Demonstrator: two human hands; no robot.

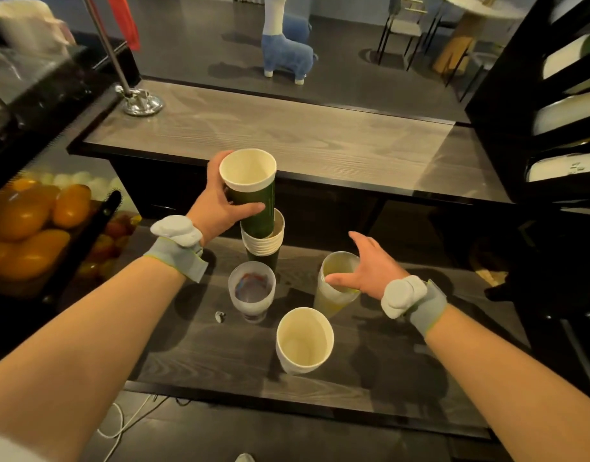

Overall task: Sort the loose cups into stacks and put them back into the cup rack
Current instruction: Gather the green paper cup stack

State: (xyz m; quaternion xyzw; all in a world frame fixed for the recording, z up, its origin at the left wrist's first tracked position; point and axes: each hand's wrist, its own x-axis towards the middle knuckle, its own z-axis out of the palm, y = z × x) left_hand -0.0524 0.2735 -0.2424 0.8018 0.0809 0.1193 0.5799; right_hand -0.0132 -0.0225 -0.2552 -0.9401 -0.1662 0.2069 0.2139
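Note:
My left hand point(217, 203) grips a dark green paper cup point(250, 188) with a cream inside, its base partly set into the top of a stack of green paper cups point(263, 243) on the dark counter point(220, 355). My right hand point(367, 266) hovers with fingers spread over a frosted plastic cup with yellow print point(333, 295), thumb at its rim. A frosted plastic cup with red and blue print point(252, 291) stands in front of the stack. A white paper cup point(303, 340) stands nearest me. The black cup rack point(533, 105) with white cup stacks is at the right.
A basket of oranges and other fruit point(30, 225) sits at the left. A raised grey wooden bar top point(287, 135) runs behind the cups, with a chrome pole base point(142, 103) on it. A small object point(219, 316) lies on the counter. White cables point(120, 418) hang below the front edge.

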